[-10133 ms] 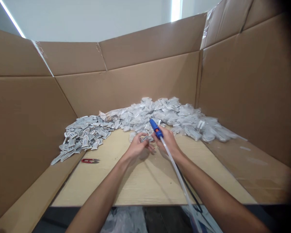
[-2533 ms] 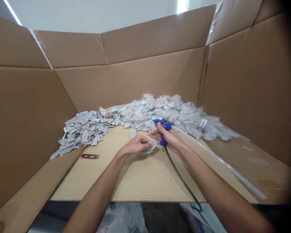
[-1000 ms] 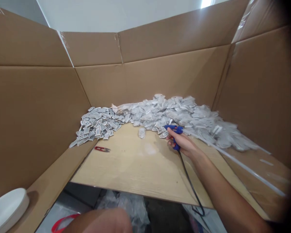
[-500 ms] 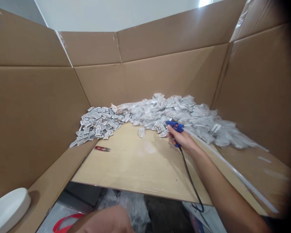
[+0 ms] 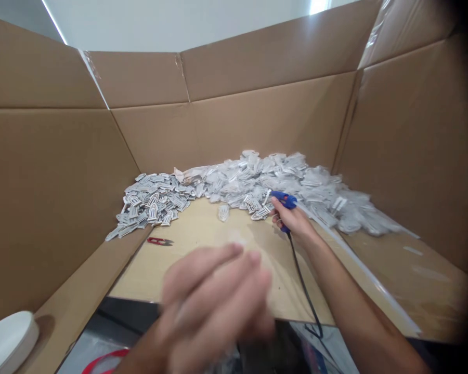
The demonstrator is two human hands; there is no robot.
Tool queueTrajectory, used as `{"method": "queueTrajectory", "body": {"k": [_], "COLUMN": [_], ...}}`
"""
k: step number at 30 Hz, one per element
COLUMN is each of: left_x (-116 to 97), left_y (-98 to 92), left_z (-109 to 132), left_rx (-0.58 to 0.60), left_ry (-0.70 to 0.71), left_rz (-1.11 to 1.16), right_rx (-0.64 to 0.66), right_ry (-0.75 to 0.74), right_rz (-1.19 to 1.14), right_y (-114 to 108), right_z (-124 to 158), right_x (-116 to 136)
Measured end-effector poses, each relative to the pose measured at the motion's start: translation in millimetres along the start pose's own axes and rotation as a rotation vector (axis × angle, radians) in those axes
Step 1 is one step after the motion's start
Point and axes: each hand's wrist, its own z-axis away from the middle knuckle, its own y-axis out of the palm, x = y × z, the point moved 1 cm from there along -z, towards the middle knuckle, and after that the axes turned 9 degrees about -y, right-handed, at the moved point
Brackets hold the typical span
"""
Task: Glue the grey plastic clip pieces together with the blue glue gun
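My right hand point(image 5: 292, 221) is wrapped round a blue hot glue gun point(image 5: 284, 199), whose nozzle points left. A black cord point(image 5: 302, 275) hangs from its handle. Close to the nozzle lie a few unwrapped grey-and-white arch-shaped pieces point(image 5: 260, 212). My left hand point(image 5: 218, 306) is raised over the front edge of the wooden board point(image 5: 195, 259), close to the camera. Motion smears its fingers, so whether it holds anything does not show. Left of it, red-handled thread snips point(image 5: 159, 241) rest on the board. One small plastic-wrapped piece point(image 5: 223, 212) sits mid-board.
Loose grey pieces point(image 5: 152, 200) are heaped at the back left, and clear-bagged ones point(image 5: 281, 174) along the back and right. Cardboard walls point(image 5: 265, 119) enclose the surface. A white bowl point(image 5: 11, 340) stands front left. A long translucent strip point(image 5: 359, 267) runs along the right side.
My left hand has risen from below the board's front edge into the middle foreground. My right hand keeps hold of the glue gun in nearly the same place. The view has shifted slightly.
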Motion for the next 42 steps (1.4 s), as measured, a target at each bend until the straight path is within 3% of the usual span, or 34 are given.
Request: {"method": "queueTrajectory", "body": {"k": [1, 2, 6, 8, 11, 13, 15, 24, 28, 32, 38, 42], "left_x": [12, 27, 78, 93, 107, 115, 123, 163, 163, 157, 155, 148], "left_y": [16.7, 35.8, 124.7, 155.3, 177.4, 181.9, 181.9, 145.8, 141.9, 143.9, 142.2, 140.5], "left_z": [-15, -28, -49, -44, -32, -26, -22, -8, -4, -5, -6, -4], "left_rx": [0.054, 0.060, 0.775, 0.964, 0.957, 0.913, 0.861, 0.532, 0.452, 0.378, 0.337, 0.422], "left_ry": [0.075, 0.046, -0.191, -0.264, -0.378, -0.432, -0.514, -1.066, -1.297, -1.401, -1.441, -1.401], "left_rz": [-0.002, -0.027, -0.251, -0.206, -0.133, -0.112, -0.088, 0.191, 0.452, 0.643, 0.746, 0.779], "right_rx": [-0.029, -0.051, -0.083, -0.038, 0.101, 0.268, 0.340, 0.364, 0.337, 0.346, 0.398, 0.492], "right_ry": [0.000, 0.000, -0.039, -0.070, -0.107, -0.124, -0.126, -0.137, -0.139, -0.146, -0.200, -0.331], "right_rz": [0.059, 0.107, 0.297, 0.383, 0.523, 0.719, 0.841, 0.930, 0.963, 1.007, 0.844, 0.311], "right_y": [-2, -5, -17, -22, -23, -18, -11, 7, 8, 14, 7, 1], "right_z": [-1, -2, 0, 3, 11, 16, 20, 30, 37, 45, 37, 24], "right_x": [-1, -1, 2, 4, 6, 6, 6, 6, 14, 20, 13, 10]}}
